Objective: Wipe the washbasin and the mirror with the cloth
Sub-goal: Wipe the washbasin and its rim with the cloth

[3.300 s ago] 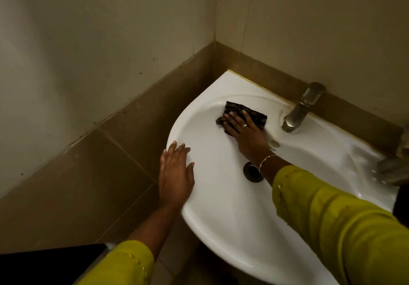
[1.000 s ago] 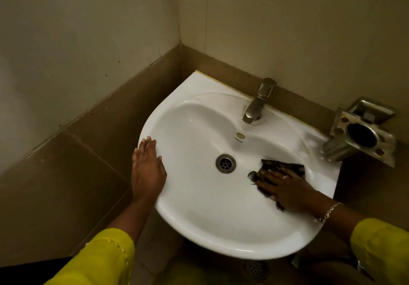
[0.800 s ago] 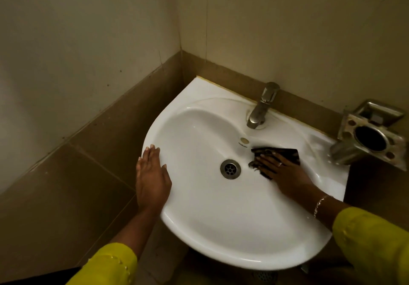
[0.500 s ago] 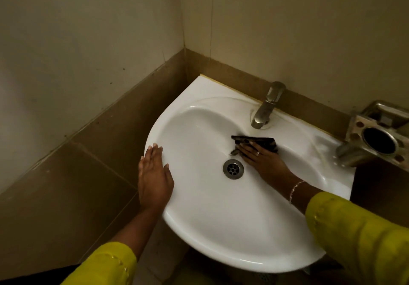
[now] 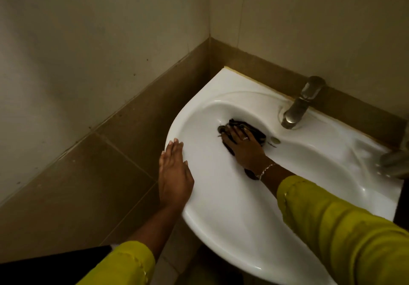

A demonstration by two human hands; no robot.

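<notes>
A white corner washbasin (image 5: 221, 222) hangs in the angle of two tiled walls. My right hand (image 5: 242, 146) lies flat, fingers spread, pressing a dark cloth (image 5: 254, 130) against the bowl's inner back-left wall, just left of the overflow hole. My left hand (image 5: 173, 174) rests flat with straight fingers on the basin's left rim. The drain is almost hidden under my right wrist. No mirror is in view.
A metal tap (image 5: 299, 105) stands on the basin's back ledge to the right of the cloth. Part of a metal wall holder (image 5: 394, 163) shows at the right edge. Brown tiles run along both walls below beige ones.
My right hand has slid the cloth from the bowl's right side, past the drain and overflow hole, to the back-left wall. The view swung left. My left hand stayed on the rim.
</notes>
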